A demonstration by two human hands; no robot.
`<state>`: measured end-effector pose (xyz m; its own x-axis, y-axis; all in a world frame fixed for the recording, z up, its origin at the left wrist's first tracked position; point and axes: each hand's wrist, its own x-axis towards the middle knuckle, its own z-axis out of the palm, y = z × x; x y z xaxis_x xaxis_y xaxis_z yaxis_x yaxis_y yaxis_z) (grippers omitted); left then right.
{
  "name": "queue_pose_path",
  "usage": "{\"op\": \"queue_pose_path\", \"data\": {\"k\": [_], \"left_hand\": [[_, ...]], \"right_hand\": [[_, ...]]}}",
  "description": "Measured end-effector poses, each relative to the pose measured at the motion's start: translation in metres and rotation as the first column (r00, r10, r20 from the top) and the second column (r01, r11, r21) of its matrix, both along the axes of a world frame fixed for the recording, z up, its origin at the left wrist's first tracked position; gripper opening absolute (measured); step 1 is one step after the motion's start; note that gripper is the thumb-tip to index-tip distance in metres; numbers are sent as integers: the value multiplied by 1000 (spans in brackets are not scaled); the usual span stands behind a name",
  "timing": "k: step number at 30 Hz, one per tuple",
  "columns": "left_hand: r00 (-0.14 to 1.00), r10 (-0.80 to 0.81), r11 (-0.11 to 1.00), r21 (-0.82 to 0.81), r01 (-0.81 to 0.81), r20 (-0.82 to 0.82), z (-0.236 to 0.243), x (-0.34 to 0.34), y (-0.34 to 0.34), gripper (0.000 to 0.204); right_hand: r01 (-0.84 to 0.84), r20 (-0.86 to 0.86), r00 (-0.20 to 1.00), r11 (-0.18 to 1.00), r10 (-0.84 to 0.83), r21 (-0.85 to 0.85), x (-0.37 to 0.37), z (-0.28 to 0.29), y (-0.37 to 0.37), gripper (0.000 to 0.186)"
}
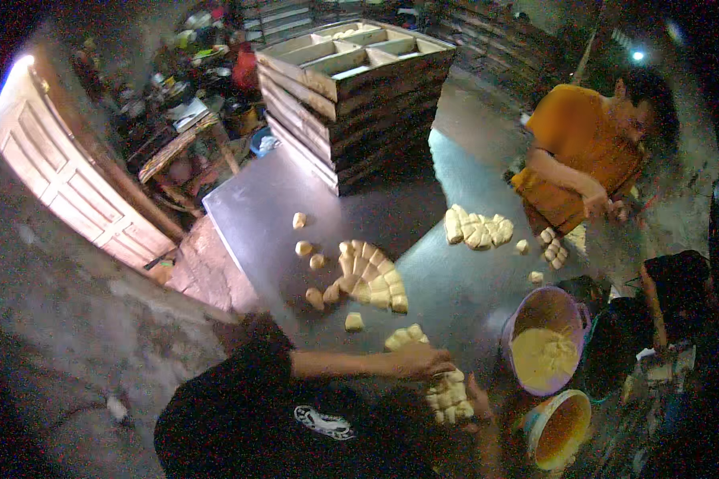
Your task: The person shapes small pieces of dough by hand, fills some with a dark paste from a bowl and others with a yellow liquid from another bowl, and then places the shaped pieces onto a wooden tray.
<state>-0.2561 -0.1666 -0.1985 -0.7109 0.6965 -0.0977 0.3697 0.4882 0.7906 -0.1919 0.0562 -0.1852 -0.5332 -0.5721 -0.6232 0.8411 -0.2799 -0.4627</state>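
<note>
While our left hand [423,362] and right hand [480,399] are bordering the dough [449,396] at the bench's [276,219] near side, we cannot tell whether either grip is holding it; by pressing unevenly, we may be squashing or tearing pieces.

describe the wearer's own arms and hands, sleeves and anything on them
The left arm has a black sleeve ending near the elbow, the forearm bare below it. The right forearm is bare where it shows; no sleeve can be made out there. Neither the left hand nor the right hand shows a glove. The black shirt carries a white print.
</note>
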Motion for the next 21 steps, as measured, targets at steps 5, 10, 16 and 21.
{"op": "queue_pose_path", "data": {"k": [5, 10, 16, 21], "left_hand": [[881, 471, 824, 333, -459, 50, -8, -69, -138, 41], [677, 639, 545, 407, -734, 365, 44, -125, -292, 48], [679, 562, 476, 487, -733, 473, 91, -180, -423, 41], [706, 628, 574, 417, -705, 329, 96, -224, -505, 33]], "right_hand": [[168, 35, 985, 985, -166, -38, -43, 57, -118, 63], [56, -207, 938, 709, -279, -703, -123, 89, -258, 68], [259, -346, 831, 854, -435, -451, -254, 254, -405, 52], [121, -606, 762, 970, -227, -211, -399, 294, -450, 43]]}}
